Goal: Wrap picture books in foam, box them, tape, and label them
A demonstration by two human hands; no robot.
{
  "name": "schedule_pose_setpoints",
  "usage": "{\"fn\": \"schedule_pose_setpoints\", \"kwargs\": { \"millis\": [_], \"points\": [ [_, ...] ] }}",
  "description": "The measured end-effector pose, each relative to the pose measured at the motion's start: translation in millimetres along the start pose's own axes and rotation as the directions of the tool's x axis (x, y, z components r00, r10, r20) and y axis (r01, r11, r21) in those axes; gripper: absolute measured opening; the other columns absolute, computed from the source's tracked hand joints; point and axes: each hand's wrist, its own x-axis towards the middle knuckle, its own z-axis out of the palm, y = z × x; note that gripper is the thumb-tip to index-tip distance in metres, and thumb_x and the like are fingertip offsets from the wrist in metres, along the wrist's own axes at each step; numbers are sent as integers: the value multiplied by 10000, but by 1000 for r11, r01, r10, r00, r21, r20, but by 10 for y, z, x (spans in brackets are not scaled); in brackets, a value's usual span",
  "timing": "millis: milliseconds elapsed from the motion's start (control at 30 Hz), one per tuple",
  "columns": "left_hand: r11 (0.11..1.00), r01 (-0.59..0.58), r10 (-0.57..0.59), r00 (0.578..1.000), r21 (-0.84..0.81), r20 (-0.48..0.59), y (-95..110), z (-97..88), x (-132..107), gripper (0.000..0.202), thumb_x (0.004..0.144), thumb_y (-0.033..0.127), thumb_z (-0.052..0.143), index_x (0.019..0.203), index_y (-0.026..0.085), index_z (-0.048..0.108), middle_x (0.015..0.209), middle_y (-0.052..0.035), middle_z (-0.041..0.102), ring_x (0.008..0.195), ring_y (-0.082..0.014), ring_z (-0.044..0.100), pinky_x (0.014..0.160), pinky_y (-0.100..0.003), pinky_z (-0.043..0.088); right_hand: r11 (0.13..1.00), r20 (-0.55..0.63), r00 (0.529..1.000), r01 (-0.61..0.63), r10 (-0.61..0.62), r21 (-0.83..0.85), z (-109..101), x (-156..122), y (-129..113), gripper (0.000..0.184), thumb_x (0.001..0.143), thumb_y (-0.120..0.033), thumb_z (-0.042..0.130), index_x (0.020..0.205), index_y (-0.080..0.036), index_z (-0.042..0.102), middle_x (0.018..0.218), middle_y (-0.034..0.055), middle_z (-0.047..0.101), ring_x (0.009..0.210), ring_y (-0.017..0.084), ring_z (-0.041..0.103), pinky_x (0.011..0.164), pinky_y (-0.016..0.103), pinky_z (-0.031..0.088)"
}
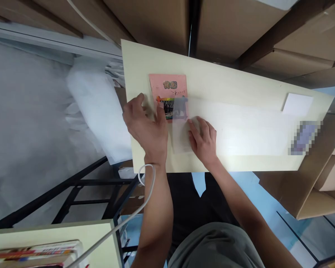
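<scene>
A pink book (156,82) with a dark picture on its cover lies on the pale tabletop (229,83). Over the book's lower right part lies one end of a long, translucent white sheet (251,130), which stretches far to the right. At the book's left edge is my left hand (149,130), its fingers bent and apart from the thumb, whose tip is over the cover. My right hand (203,141) rests on the sheet just right of the book, fingers loosely spread and slightly bent.
Cardboard boxes (153,18) stand behind the table. A white card (297,104) and a blurred-out item (305,137) lie at the right end. White wrapping material (97,100) hangs at left. Books (39,257) lie on another surface, lower left. A white cable (123,223) loops by my left wrist.
</scene>
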Motion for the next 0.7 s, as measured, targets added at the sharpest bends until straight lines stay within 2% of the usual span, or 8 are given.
{"fn": "schedule_pose_setpoints", "kwargs": {
  "millis": [100, 200, 267, 400, 533, 600, 700],
  "points": [
    [1000, -2, 1, 999, -6, -47, -128, -120, 58, 443, 993, 124, 735, 1430, 188, 692, 1423, -157, 709, 1281, -324, 729, 1102, -513, 595, 1000, -54, 999, 3, -2, 10, 17, -10, 0, 510, 1180, -308, 543, 1684, -311, 625, 1663, 160, 650, 1557, 360, 570, 1227, 530, 538],
    [997, 80, -82, 991, -20, -106, -273, -243, 70, 440, 998, 56, 632, 1427, 124, 695, 1399, -152, 736, 1210, -239, 750, 1027, -400, 622, 1000, -57, 998, -5, 6, 25, 29, -15, 1, 500, 1178, -305, 536, 1666, -311, 646, 1660, 165, 647, 1553, 366, 573, 1229, 534, 532],
    [995, 90, -93, 990, -32, -105, -338, -286, 36, 425, 995, 57, 619, 1403, 123, 715, 1361, -139, 762, 1209, -222, 753, 1022, -374, 627, 999, -56, 998, -6, 8, 31, 33, -18, 2, 491, 1176, -297, 544, 1652, -306, 663, 1667, 172, 636, 1553, 369, 574, 1235, 537, 526],
    [999, -11, 10, 1000, -48, -8, -342, -263, -121, 424, 984, 113, 667, 1395, 193, 738, 1351, -125, 775, 1301, -280, 728, 1101, -455, 616, 1000, -94, 996, -1, 3, 28, 32, -19, 0, 465, 1178, -293, 548, 1619, -293, 695, 1650, 174, 648, 1540, 364, 587, 1244, 547, 526],
    [995, -87, 92, 992, -51, 91, -240, -191, -291, 422, 1004, 183, 665, 1416, 246, 734, 1407, -124, 778, 1347, -311, 707, 1234, -515, 528, 1000, -82, 997, -6, 9, 28, 22, -14, -1, 480, 1175, -306, 557, 1639, -300, 677, 1648, 171, 652, 1547, 368, 583, 1240, 559, 538],
    [995, -78, 83, 991, -57, 105, -186, -164, -343, 413, 1009, 206, 646, 1409, 239, 740, 1411, -130, 781, 1351, -313, 703, 1244, -506, 511, 1000, -72, 997, -3, 4, 18, 19, -11, 0, 484, 1171, -301, 567, 1643, -299, 673, 1653, 170, 646, 1550, 367, 580, 1240, 558, 538],
    [998, -4, 11, 992, -60, 124, -108, -132, -380, 425, 987, 208, 654, 1401, 257, 735, 1421, -117, 776, 1373, -317, 690, 1265, -504, 486, 1000, -53, 999, -3, 4, 20, 20, -6, -2, 487, 1163, -285, 582, 1641, -302, 675, 1669, 172, 630, 1561, 370, 571, 1247, 556, 531]
  ]
}}
